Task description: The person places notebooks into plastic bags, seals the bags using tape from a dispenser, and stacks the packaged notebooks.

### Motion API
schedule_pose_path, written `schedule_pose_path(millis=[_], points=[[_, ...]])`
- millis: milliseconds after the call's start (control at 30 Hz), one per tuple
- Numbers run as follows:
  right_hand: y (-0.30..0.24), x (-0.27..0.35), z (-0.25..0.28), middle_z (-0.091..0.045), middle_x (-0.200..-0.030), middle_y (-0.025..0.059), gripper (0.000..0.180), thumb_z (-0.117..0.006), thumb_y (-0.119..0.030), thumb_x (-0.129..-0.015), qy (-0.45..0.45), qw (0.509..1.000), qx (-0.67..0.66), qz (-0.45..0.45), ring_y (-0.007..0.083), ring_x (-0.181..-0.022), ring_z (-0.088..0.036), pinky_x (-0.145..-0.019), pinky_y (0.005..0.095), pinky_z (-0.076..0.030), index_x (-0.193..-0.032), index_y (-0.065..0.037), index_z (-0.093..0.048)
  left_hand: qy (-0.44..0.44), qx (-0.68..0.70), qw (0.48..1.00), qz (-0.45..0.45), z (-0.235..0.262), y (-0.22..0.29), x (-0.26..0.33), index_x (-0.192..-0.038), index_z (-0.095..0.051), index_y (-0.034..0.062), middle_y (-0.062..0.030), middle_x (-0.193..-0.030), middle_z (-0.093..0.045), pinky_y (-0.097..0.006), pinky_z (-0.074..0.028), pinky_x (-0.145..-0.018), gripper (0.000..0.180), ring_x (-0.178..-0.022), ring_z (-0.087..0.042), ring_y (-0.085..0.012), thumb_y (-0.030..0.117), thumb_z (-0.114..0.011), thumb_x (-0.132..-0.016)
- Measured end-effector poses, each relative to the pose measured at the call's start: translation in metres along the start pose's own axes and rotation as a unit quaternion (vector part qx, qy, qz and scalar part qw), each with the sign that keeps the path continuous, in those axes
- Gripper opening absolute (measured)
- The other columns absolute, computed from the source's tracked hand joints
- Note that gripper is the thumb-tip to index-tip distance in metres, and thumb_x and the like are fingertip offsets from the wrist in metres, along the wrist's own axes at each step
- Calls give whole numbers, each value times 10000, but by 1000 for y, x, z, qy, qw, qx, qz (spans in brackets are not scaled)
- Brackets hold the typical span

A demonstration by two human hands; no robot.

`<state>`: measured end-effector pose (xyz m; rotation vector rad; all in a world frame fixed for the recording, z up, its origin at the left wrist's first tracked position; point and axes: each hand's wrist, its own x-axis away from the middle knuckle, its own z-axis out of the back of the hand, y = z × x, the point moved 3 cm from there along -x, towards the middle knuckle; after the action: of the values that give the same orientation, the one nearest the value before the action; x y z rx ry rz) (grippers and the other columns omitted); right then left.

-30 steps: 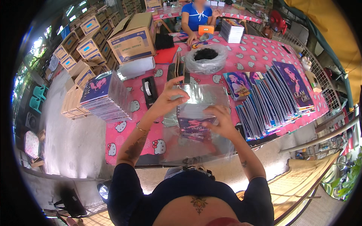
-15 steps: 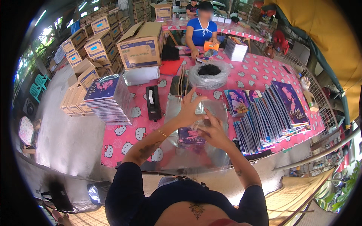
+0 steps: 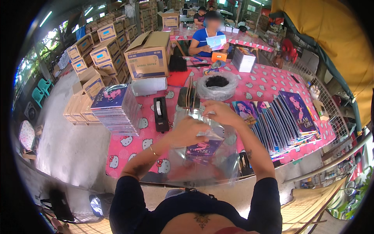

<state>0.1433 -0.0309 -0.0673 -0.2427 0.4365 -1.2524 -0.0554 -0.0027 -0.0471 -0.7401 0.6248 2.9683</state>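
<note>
A purple illustrated notebook (image 3: 202, 148) lies at the middle of the table's near side, within a clear plastic bag (image 3: 224, 156) on more clear sheets. Over the notebook's upper left part is my left hand (image 3: 190, 132), fingers loosely bent and thumb apart. My right hand (image 3: 221, 113) is just beyond the notebook, fingers bent together at the plastic's far edge. What lies under its fingertips is partly hidden. Left of my hands stands a black tape dispenser (image 3: 161, 114). A dark metal stand with upright prongs (image 3: 189, 97) rises just beyond them.
Stacked notebooks in plastic (image 3: 115, 111) stand at left, a fanned row of spiral notebooks (image 3: 276, 123) at right. Farther off are a plastic bag of black pieces (image 3: 217, 82), a carton (image 3: 148, 56) and a white roll (image 3: 149, 86). Across the table, a person (image 3: 206, 41) holds a printed sheet.
My left hand has moved nearer over the notebook, and its fingers are less spread. My right hand has moved to the far edge of the plastic. The person opposite has raised a printed sheet.
</note>
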Motion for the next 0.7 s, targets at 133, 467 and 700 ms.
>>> schedule_pose_path(millis=[133, 467, 700], points=[[17, 32, -8, -533, -1408, 91, 478, -704, -57, -834, 96, 896, -427, -77, 241, -1341, -471, -1074, 377, -407, -1300, -95, -608, 135, 181, 973, 44, -1, -6, -6, -1026, -697, 53, -116, -895, -687, -357, -465, -891, 229, -798, -659, -215, 170, -754, -838], [35, 79, -38, -508, -1402, 207, 803, -776, -357, -836, 234, 919, -203, -242, 310, -1297, -489, -1073, 389, -398, -1481, -59, -401, 118, 426, 863, 246, -65, -138, 24, -1324, -567, 49, -59, -1263, -573, -318, -403, -1023, 450, -1204, -498, -158, 269, -663, -943], [31, 68, -56, -678, -1130, 84, 524, -765, -131, -843, 216, 865, -402, -210, 116, -966, -627, -872, 251, -494, -1312, 10, -579, -76, 372, 915, 138, -92, -127, -14, -1226, -644, 59, -47, -1123, -641, -299, -464, -915, 344, -1094, -580, -163, 187, -691, -910]])
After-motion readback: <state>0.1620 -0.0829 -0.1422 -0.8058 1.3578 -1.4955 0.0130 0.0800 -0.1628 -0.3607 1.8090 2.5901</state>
